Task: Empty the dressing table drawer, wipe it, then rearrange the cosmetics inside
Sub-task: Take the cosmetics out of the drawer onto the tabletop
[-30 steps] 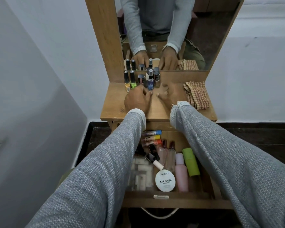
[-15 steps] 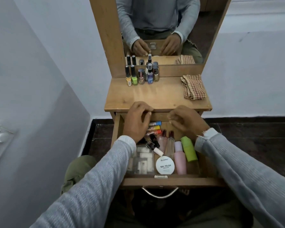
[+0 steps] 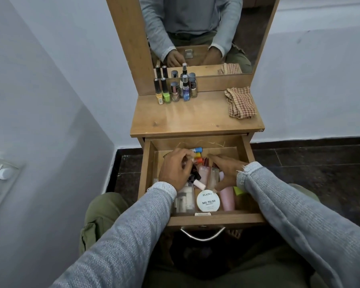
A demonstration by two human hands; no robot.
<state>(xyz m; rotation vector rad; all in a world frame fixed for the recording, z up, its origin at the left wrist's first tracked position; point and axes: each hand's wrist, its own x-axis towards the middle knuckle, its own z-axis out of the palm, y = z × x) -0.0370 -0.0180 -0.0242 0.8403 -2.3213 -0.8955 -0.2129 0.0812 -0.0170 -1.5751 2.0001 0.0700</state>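
I see both hands down inside the open wooden drawer (image 3: 200, 220) of the dressing table, which is pulled out toward me with its metal handle (image 3: 203, 235) at the near edge. My left hand (image 3: 176, 170) sits over the far left part of the drawer, fingers curled around a small item among the short tubes with blue, yellow and orange caps (image 3: 197, 155); I cannot tell exactly which piece it grips. My right hand (image 3: 224, 172) lies over the middle right, fingers spread and bent down onto the upright pink and clear glass bottles (image 3: 208, 173), with the thumb by the pale pink tube (image 3: 228, 198); whether it clamps one I cannot tell. The two hands are close but apart.

Near the drawer's front edge lies a round white tub labelled nail polish (image 3: 208, 201), with a clear plastic box (image 3: 185, 199) to its left and a lime green bottle (image 3: 238, 190) peeking out beside my right sleeve.

On the desk top (image 3: 187, 121), five small nail polish and spray bottles (image 3: 175, 90) stand in a row at the far left corner against the mirror (image 3: 206, 34). A folded brown checked cloth (image 3: 240, 102) rests at the far right corner.
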